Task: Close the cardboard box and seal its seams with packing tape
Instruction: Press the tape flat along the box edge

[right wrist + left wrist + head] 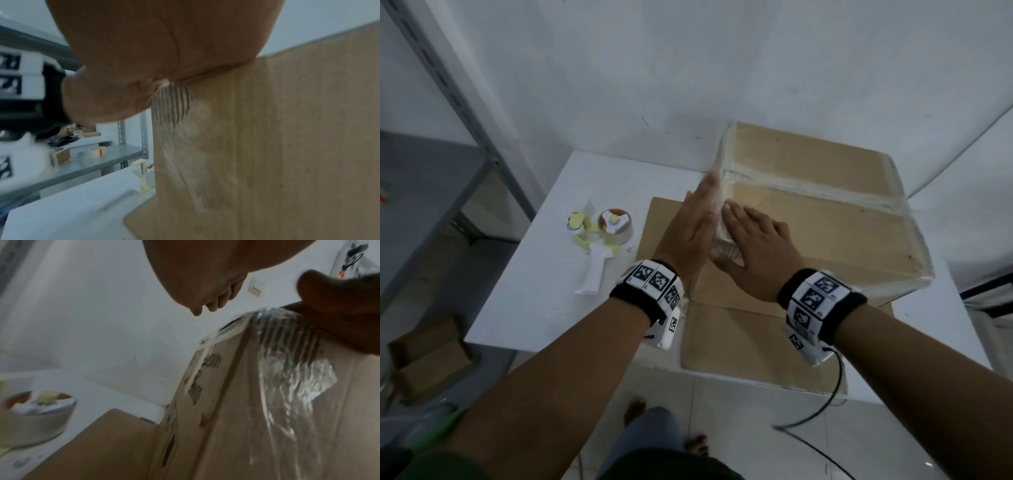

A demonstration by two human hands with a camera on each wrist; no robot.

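Resting flat on the near left top edge of the closed brown cardboard box, the right hand has straight fingers; the left hand, fingers straight too, presses the box's left side. White table lies bare around the yellow-and-white tape dispenser. Only the left wrist view shows crinkled clear tape down the side.

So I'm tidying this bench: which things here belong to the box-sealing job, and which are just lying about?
In use: box, tape on its seam, tape gun, left hand, right hand.

Lying about: flat cardboard under the box, small boxes on the floor, shelf.
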